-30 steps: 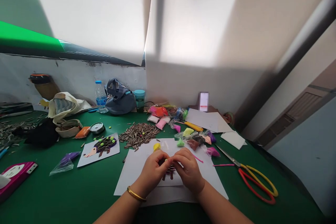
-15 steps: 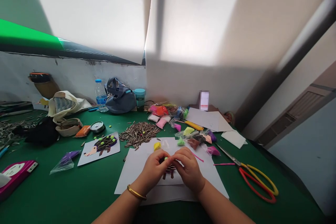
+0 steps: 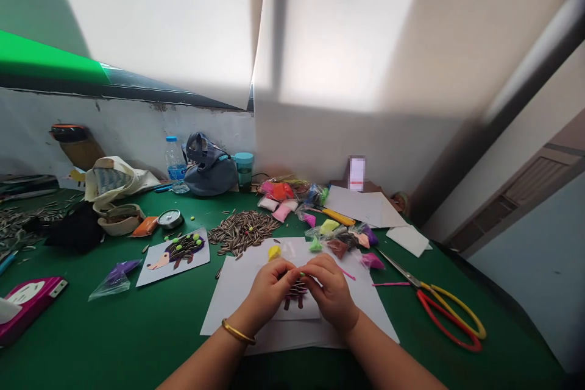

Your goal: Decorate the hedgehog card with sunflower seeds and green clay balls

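My left hand (image 3: pixel 274 285) and my right hand (image 3: pixel 329 286) meet fingertip to fingertip above the white paper (image 3: pixel 228 304). Between their pinched fingers shows a tiny bit of green clay (image 3: pixel 302 274). Just below lies a hedgehog picture (image 3: pixel 295 301) with seed spines and brown legs, its upper part and left side hidden by my hands. A lump of yellow clay (image 3: pixel 274 252) rests on the paper beyond my left hand. To the left, a second hedgehog picture (image 3: pixel 158 274) carries seeds and green balls on its back.
A pile of striped sunflower seeds (image 3: pixel 242 230) lies behind the paper. Several bags of coloured clay (image 3: pixel 338 247) spread across the back right. Scissors (image 3: pixel 450 311) with red and yellow handles lie at right, near a pink stick (image 3: pixel 392 284). A purple clay bag (image 3: pixel 116 277) sits left.
My hands stay together, with the fingers shifting slightly. The green clay now shows at the right hand's fingertips, and more of the seed spines below is visible.
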`<state>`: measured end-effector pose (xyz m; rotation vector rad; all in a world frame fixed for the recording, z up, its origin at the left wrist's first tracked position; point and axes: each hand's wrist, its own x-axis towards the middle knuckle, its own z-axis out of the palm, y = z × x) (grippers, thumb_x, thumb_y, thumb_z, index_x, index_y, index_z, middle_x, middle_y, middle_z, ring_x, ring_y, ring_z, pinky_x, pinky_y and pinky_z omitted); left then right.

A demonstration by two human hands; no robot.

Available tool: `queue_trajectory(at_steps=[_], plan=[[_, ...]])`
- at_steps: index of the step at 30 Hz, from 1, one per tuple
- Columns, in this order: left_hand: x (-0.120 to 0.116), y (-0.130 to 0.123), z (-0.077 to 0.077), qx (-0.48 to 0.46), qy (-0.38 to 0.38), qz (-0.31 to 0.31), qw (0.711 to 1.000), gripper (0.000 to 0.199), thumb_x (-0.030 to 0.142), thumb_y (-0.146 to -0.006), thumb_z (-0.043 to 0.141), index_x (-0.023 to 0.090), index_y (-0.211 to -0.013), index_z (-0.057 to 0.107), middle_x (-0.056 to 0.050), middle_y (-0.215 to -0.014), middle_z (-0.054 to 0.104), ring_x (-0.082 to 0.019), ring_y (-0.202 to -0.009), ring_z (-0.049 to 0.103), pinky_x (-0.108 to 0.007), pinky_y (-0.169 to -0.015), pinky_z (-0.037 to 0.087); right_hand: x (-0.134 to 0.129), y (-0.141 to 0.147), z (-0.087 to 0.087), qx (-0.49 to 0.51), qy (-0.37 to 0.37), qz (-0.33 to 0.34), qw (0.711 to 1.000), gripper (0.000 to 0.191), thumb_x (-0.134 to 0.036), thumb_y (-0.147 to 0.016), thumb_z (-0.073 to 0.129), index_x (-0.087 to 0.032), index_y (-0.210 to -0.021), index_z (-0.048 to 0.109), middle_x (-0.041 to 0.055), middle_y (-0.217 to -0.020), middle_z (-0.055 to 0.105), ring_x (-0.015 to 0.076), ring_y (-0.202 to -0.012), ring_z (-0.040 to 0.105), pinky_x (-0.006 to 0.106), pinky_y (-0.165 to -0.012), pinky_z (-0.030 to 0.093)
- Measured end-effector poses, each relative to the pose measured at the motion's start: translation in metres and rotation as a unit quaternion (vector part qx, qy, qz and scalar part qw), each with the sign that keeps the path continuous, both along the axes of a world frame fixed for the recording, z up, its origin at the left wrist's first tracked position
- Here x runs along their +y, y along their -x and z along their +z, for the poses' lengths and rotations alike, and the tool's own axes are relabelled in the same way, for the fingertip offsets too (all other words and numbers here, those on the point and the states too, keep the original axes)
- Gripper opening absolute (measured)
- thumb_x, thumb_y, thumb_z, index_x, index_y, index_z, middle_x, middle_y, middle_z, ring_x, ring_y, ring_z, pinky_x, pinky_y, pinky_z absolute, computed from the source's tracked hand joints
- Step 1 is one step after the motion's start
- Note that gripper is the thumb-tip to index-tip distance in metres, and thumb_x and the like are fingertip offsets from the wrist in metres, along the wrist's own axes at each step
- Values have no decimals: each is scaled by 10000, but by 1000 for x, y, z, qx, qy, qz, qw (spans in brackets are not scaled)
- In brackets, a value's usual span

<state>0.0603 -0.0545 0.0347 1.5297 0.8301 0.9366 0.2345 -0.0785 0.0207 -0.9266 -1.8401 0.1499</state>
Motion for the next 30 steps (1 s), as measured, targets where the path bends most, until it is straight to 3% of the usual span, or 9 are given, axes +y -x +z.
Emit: queue_trajectory(at_steps=[5,10,19,21,25,30], plan=[[3,1,-6,57,-50,21,997,376,515,-829,636,153,-763,714,-52,-723,674,-173,-691,606,-259,-621,476,0,2,1,-13,-12,4,1000,212,-213,-936,570,-269,-1096,697,40,-846,667,201,-791,586,379,-723,477],[3,2,-4,46,-33,23,998,354,493,-816,656,150,-747,707,-45,-703,682,-163,-646,610,-257,-597,480,0,2,2,-16,-21,9,1000,255,-193,-929,579,-276,-1154,666,38,-872,679,202,-796,587,377,-721,468],[1,-1,-3,11,31,16,999,335,474,-747,730,145,-760,666,-17,-633,649,-151,-508,611,-242,-465,464,1,6,-1,0,2,-9,1000,63,-212,-896,615,-220,-846,652,30,-794,640,198,-779,562,363,-714,453],[1,-2,-3,-10,51,7,999,334,471,-741,736,152,-790,652,-3,-608,635,-158,-486,614,-247,-448,466,1,6,-1,-1,8,-6,1000,34,-232,-892,629,-222,-899,660,34,-825,652,201,-800,567,368,-730,458],[0,0,1,-11,34,11,999,325,474,-770,713,153,-810,678,-23,-642,661,-172,-546,640,-258,-499,488,1,1,1,-25,13,32,999,231,-271,-933,582,-249,-1149,660,50,-928,680,209,-857,582,385,-766,465],[0,2,1,14,-24,10,1000,336,479,-806,680,147,-777,720,-59,-729,680,-176,-657,646,-249,-569,495,1,-1,1,-13,2,25,1000,209,-208,-936,571,-264,-1096,693,35,-852,671,193,-788,579,375,-725,461]])
